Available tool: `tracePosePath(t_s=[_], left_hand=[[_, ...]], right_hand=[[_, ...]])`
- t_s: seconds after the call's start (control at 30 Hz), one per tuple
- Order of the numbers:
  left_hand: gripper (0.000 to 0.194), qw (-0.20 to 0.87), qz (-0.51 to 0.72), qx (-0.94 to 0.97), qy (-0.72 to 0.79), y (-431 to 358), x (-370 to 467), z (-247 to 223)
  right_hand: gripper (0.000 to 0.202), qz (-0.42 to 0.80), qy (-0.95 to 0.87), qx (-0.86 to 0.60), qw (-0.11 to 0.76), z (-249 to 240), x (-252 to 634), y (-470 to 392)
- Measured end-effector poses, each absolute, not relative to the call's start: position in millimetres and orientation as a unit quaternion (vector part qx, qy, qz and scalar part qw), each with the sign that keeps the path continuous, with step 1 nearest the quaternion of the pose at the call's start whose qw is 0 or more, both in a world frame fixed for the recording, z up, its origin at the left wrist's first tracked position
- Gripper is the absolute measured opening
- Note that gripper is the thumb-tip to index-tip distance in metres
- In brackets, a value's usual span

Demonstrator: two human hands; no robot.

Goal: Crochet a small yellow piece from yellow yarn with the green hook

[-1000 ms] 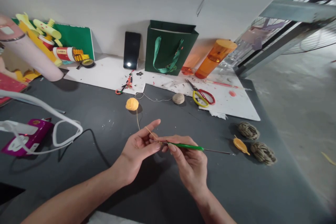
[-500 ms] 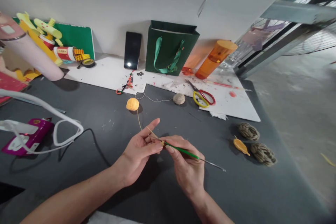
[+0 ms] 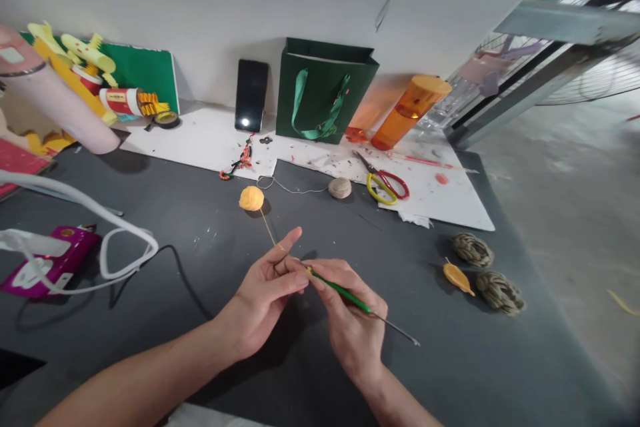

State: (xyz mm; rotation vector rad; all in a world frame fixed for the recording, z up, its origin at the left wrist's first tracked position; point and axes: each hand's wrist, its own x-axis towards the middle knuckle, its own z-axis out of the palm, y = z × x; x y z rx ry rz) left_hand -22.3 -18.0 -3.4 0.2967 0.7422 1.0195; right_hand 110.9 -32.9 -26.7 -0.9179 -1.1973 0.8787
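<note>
The dark grey surface [image 3: 310, 223] carries a white board [image 3: 460, 197] along its rear edge. On this board stand a phone [image 3: 251, 97], a dark green paper bag [image 3: 320, 97] and an orange bottle [image 3: 413, 110]. Scissors [image 3: 387, 185] lie at the board's front edge, with a beige yarn ball [image 3: 340, 187] just beside them to the left. To the right, near one another, are two grey-brown yarn bundles [image 3: 471, 249] and a yellow leaf-shaped piece [image 3: 458, 278]. A purple device [image 3: 83, 243] and a white cable [image 3: 30, 179] occupy the far left, well apart from the hands.

A yellow yarn ball [image 3: 251, 198] sits ahead of the left hand [image 3: 260, 297]; its yarn [image 3: 269, 227] runs to the raised left index finger. The left grip pinches a small yellow workpiece [image 3: 309, 271], largely hidden by the fingers. The right hand [image 3: 353, 320], its fingertips meeting the left ones, has its grip closed around the green-handled hook [image 3: 345, 291]. The handle slants down to the right; the metal shaft projects beyond the hand. The front tip is obscured.
</note>
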Motion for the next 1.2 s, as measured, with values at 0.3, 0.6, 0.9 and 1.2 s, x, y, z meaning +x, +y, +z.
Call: tracePosePath(t_s=[0.3, 0.6, 0.9, 1.2], left_hand=[[0.059, 0.812, 0.463, 0.128, 0.331, -17, -23, -5], [0.061, 0.808, 0.465, 0.135, 0.335, -17, -24, -2], [0.061, 0.804, 0.464, 0.155, 0.338, -18, -26, -4], [0.058, 0.825, 0.449, 0.146, 0.309, -18, -25, -1]], right_hand=[[0.006, 0.519, -0.402, -0.391, 0.645, -29, 111, -29], [0.010, 0.436, -0.460, -0.461, 0.621, -39, 124, -37], [0.009, 0.391, -0.494, -0.467, 0.621, -33, 128, -40], [0.012, 0.436, -0.483, -0.444, 0.616, -26, 129, -37]])
